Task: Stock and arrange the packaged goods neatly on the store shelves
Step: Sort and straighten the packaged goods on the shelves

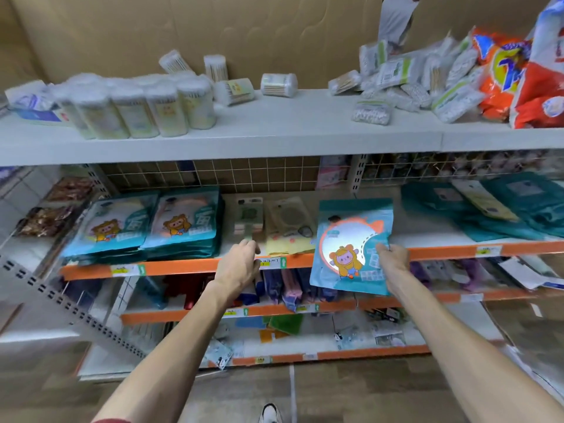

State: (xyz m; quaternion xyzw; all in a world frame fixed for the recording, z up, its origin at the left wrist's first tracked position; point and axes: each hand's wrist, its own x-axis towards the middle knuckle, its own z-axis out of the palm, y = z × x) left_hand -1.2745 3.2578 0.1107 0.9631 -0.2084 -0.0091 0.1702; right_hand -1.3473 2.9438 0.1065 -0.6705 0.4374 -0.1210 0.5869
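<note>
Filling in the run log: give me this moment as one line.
right hand: holds teal pouch before orange-edged shelf | left hand: holds nothing, near small packs | matching pouch stacks: shelf left

Shop aisle: tiered white metal shelving (274, 126) with orange front rails (183, 265) is carrying yellow price tags (125, 270), while stacks of identical teal cartoon-bear packets (180, 224), clear tubs of cotton swabs (161, 111) and orange detergent bags (500, 74) are sitting on display.
</note>
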